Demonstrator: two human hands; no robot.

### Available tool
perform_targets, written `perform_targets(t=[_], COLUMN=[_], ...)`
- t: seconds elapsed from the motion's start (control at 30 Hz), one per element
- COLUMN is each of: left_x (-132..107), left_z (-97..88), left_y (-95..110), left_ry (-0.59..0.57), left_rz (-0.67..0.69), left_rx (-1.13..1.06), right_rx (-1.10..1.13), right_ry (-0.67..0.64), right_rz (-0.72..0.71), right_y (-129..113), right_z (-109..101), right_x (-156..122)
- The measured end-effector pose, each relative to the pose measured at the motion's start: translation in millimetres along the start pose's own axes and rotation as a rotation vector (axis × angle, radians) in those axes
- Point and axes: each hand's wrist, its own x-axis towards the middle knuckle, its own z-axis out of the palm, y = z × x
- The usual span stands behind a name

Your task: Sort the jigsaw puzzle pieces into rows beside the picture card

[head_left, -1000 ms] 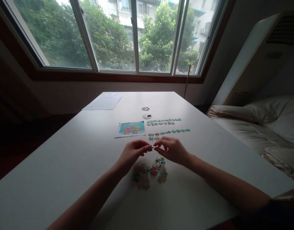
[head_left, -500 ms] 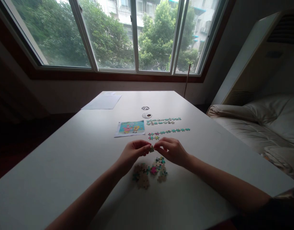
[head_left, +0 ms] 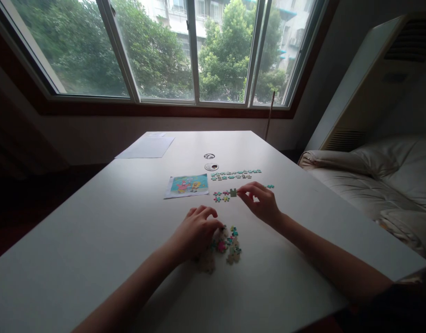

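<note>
My right hand (head_left: pixel 259 202) pinches a greenish jigsaw puzzle piece (head_left: pixel 233 193) between thumb and fingertips. It holds the piece over the nearer rows of puzzle pieces (head_left: pixel 217 199), hiding part of them. Lower down, my left hand (head_left: pixel 199 231) reaches over a loose pile of puzzle pieces (head_left: pixel 233 252). Its fingers are apart and bent, with one fingertip at the pile's upper edge; no held piece shows. The pile mixes teal, pink and plain tan pieces, partly covered by the left hand. A picture sheet (head_left: pixel 188 185) with colourful cartoon figures lies beyond the left hand.
Two more rows of pieces (head_left: pixel 235 176) lie farther back on the white table (head_left: pixel 95 240). Two round discs (head_left: pixel 210 167) are set in or on the tabletop behind the picture. White paper (head_left: pixel 145 147) lies at the far left corner. A sofa (head_left: pixel 355 175) stands at the right.
Both hands were together at one puzzle piece. My right hand has carried it forward to the rows, while my left hand has let go and moved back to the pile.
</note>
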Motion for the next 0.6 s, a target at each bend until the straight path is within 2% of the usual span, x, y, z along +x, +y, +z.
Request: perform_targets(t=[0.2,0.6], left_x=[0.1,-0.8], left_z=[-1.4,-4.0], left_y=[-5.6,-1.7], left_ry=[0.027,-0.033], left_rz=[-0.048,-0.02], left_rx=[0.085,0.039], right_rx=[0.017,0.015], right_ry=[0.02,0.039], right_rz=[-0.014,-0.047], right_y=[-3.0,-3.4], right_z=[-1.2,-1.6], right_x=[0.7,1.1])
